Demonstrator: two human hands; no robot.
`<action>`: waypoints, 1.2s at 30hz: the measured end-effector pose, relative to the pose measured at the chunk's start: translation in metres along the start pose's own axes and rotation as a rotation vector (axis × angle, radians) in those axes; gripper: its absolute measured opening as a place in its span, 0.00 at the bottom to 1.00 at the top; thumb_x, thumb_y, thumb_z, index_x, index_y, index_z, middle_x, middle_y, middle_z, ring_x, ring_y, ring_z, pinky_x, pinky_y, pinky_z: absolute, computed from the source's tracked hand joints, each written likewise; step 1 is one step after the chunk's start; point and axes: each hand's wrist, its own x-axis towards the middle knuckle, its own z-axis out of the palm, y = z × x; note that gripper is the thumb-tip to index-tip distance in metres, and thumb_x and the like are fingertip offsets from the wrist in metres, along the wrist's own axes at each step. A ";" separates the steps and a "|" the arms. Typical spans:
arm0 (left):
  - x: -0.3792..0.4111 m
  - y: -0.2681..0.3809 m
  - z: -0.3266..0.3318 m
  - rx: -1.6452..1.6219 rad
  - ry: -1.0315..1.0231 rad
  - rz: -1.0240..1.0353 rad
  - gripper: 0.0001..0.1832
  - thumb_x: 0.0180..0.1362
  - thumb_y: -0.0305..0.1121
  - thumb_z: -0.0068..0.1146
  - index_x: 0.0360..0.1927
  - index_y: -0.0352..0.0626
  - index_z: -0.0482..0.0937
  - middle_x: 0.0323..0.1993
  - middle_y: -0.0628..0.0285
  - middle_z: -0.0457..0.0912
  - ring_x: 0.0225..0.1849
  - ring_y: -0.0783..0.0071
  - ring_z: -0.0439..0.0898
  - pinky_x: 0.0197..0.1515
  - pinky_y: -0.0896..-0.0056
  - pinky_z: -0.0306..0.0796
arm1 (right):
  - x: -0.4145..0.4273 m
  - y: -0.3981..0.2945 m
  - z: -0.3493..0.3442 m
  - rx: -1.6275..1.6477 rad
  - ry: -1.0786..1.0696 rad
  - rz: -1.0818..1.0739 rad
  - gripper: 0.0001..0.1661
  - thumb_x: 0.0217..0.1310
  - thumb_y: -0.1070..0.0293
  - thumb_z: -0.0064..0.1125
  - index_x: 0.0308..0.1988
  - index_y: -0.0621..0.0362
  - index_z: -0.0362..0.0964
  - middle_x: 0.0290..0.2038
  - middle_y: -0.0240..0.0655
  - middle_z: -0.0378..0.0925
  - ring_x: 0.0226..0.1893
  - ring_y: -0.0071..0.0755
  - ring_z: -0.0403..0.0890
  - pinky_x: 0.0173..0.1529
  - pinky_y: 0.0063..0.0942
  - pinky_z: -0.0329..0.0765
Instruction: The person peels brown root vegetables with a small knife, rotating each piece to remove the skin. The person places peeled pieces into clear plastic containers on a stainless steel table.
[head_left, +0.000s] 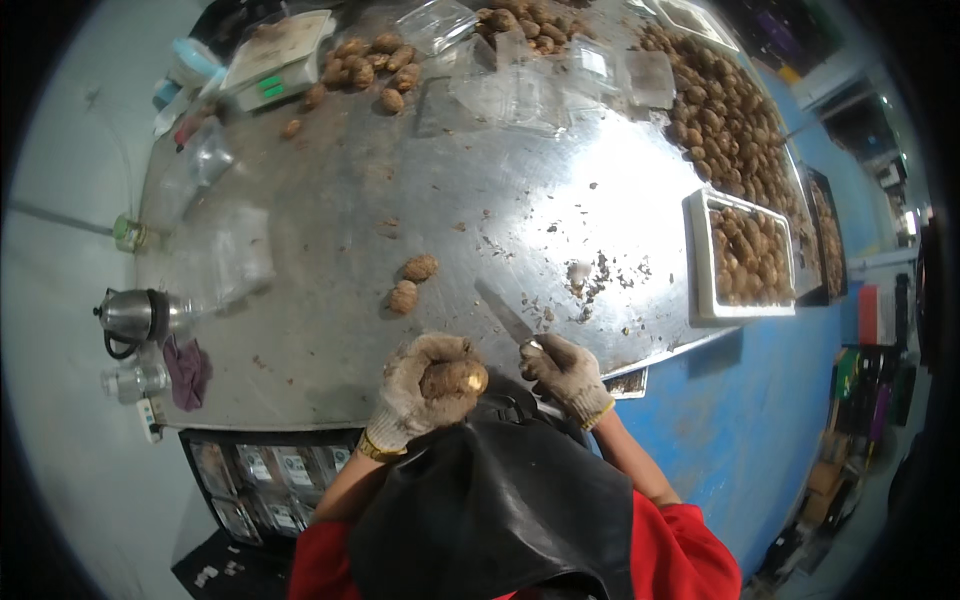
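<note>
In a knitted work glove, my left hand (409, 390) grips a brown taro-like tuber (448, 380) at the table's near edge. The tuber's right end shows a pale cut face. My right hand (564, 373), gloved too, holds a knife (508, 315) by its handle. Its blade points up and to the left over the metal table (337, 202), apart from the tuber. Just beyond my left hand lie two more tubers, one (403, 297) nearer and the other (421, 268) touching or almost touching it.
A white foam box (703, 259) of tubers stands at the right edge, before a large tuber heap (720, 112). Clear plastic trays (517, 90), a tuber pile (367, 64) and a scale (274, 56) are at the back. A kettle (126, 313) and purple cloth (186, 371) sit left. Dark peelings (592, 285) litter the middle right.
</note>
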 end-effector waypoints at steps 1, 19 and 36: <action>0.002 0.002 0.001 0.223 0.024 0.007 0.25 0.49 0.29 0.73 0.48 0.35 0.72 0.47 0.56 0.78 0.49 0.67 0.80 0.53 0.67 0.76 | -0.006 0.000 0.001 0.230 -0.005 0.048 0.17 0.67 0.61 0.59 0.47 0.63 0.76 0.27 0.34 0.81 0.28 0.22 0.81 0.33 0.25 0.77; -0.001 0.003 0.010 0.277 0.162 -0.132 0.23 0.51 0.28 0.70 0.48 0.37 0.72 0.48 0.58 0.77 0.50 0.71 0.78 0.54 0.69 0.75 | -0.030 -0.047 -0.002 0.064 -0.098 -0.340 0.17 0.62 0.62 0.64 0.47 0.61 0.76 0.27 0.38 0.81 0.28 0.28 0.82 0.34 0.28 0.77; 0.003 0.006 0.019 0.926 0.065 0.194 0.26 0.41 0.31 0.75 0.44 0.40 0.73 0.43 0.56 0.79 0.44 0.63 0.81 0.47 0.65 0.76 | -0.014 -0.031 0.007 0.152 -0.047 -0.348 0.26 0.58 0.73 0.68 0.55 0.64 0.69 0.46 0.36 0.80 0.43 0.24 0.80 0.47 0.26 0.78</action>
